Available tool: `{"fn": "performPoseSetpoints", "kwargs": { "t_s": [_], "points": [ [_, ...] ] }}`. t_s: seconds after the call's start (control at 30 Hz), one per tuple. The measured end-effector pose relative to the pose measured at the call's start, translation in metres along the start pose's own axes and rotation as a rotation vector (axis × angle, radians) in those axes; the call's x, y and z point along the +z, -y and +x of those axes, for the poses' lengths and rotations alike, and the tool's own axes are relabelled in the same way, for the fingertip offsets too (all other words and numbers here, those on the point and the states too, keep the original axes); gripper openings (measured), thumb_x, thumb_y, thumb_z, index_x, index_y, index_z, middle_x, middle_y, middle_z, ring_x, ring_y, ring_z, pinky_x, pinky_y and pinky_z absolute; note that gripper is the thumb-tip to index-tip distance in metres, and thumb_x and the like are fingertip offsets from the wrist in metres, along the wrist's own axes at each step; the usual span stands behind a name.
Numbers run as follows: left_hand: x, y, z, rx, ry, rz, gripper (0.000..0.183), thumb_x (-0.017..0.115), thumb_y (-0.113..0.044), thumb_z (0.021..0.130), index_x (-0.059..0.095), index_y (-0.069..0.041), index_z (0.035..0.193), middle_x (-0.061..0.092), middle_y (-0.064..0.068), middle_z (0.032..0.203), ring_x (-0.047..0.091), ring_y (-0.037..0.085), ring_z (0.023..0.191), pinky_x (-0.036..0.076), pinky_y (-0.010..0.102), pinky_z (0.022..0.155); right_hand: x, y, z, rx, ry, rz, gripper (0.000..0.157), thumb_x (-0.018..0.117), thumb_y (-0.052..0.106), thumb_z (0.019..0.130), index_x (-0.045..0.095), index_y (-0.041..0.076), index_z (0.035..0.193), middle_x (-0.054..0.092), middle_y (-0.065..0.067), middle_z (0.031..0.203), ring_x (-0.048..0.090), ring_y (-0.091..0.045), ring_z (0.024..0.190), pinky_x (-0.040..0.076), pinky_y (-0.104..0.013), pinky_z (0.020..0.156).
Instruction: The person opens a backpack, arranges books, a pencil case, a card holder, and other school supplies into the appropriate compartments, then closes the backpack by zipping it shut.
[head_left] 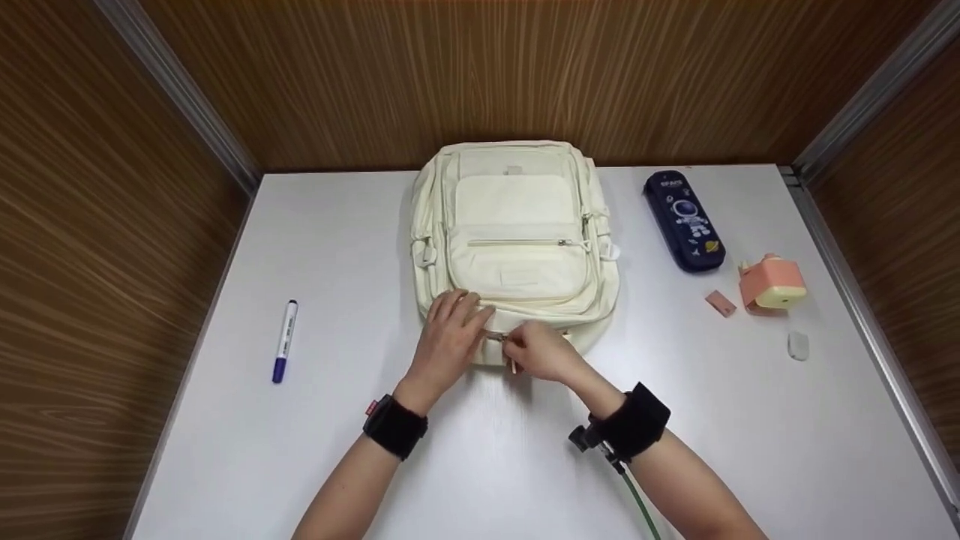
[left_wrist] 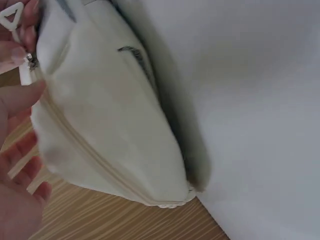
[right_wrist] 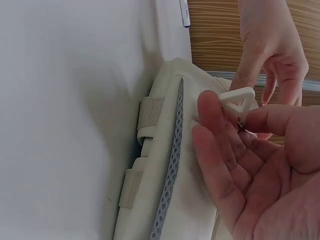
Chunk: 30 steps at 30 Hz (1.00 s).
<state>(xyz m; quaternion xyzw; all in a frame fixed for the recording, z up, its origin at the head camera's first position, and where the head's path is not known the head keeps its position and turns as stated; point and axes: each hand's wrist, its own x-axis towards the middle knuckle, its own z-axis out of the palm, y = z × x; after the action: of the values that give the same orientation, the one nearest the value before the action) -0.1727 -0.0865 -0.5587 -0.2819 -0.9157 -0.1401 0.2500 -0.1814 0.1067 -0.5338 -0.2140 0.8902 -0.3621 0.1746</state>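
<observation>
A cream backpack [head_left: 517, 202] lies on the white table with its front pocket facing up. At its near end, my right hand [head_left: 541, 351] pinches a zipper pull. In the right wrist view the pull's white triangular loop [right_wrist: 239, 98] sticks out between thumb and fingers. Beside it my left hand [head_left: 448, 337] rests on the near left edge of the bag, thumb close to the zipper slider and fingers extended over the fabric. The left wrist view shows a closed stretch of zipper [left_wrist: 95, 155] curving along the bag's side.
To the right of the backpack are a dark blue astronaut pencil case [head_left: 685, 221], a pink and yellow pencil sharpener [head_left: 772, 285], a small pink block [head_left: 721, 303] and a grey-white eraser [head_left: 798, 346]. A capped marker [head_left: 285, 341] lies at left. Wood-grain panels [head_left: 465, 82] enclose the table.
</observation>
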Motion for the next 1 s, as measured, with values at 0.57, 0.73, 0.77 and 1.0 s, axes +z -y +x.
{"fn": "performPoseSetpoints", "kwargs": {
  "t_s": [0.57,0.73,0.77,1.0],
  "points": [
    [0.010,0.018,0.003,-0.060,-0.031,-0.182,0.019,0.074,-0.017,0.081,0.074,-0.010,0.099,0.073,0.002,0.102,0.068,0.020,0.099,0.050,0.051,0.088,-0.005,-0.004,-0.012,-0.069,-0.216,-0.408,0.036,0.059,0.013,0.085,0.042,0.021,0.054,0.039,0.010,0.049,0.041,-0.013,0.050,0.035,-0.032,0.044],
    [0.009,0.017,0.006,-0.068,-0.054,-0.194,0.018,0.075,-0.015,0.080,0.074,-0.009,0.097,0.073,0.002,0.101,0.068,0.020,0.096,0.051,0.051,0.086,-0.015,-0.011,-0.021,-0.072,-0.253,-0.424,0.038,0.060,0.013,0.084,0.039,0.021,0.053,0.034,0.010,0.050,0.036,-0.011,0.048,0.029,-0.030,0.042],
    [0.009,0.017,0.006,-0.064,-0.061,-0.192,0.017,0.075,-0.013,0.080,0.074,-0.009,0.096,0.073,0.003,0.100,0.069,0.020,0.095,0.052,0.051,0.086,-0.017,-0.014,-0.023,-0.068,-0.260,-0.428,0.038,0.061,0.013,0.084,0.040,0.021,0.053,0.034,0.010,0.050,0.036,-0.011,0.048,0.029,-0.030,0.042],
    [0.006,0.016,0.006,-0.073,-0.062,-0.190,0.015,0.078,-0.009,0.078,0.073,-0.009,0.093,0.073,0.002,0.098,0.069,0.020,0.093,0.052,0.051,0.084,-0.033,-0.032,-0.038,-0.001,-0.275,-0.454,0.035,0.059,0.014,0.083,0.041,0.021,0.054,0.035,0.010,0.051,0.037,-0.013,0.048,0.030,-0.032,0.042]
  ]
}}
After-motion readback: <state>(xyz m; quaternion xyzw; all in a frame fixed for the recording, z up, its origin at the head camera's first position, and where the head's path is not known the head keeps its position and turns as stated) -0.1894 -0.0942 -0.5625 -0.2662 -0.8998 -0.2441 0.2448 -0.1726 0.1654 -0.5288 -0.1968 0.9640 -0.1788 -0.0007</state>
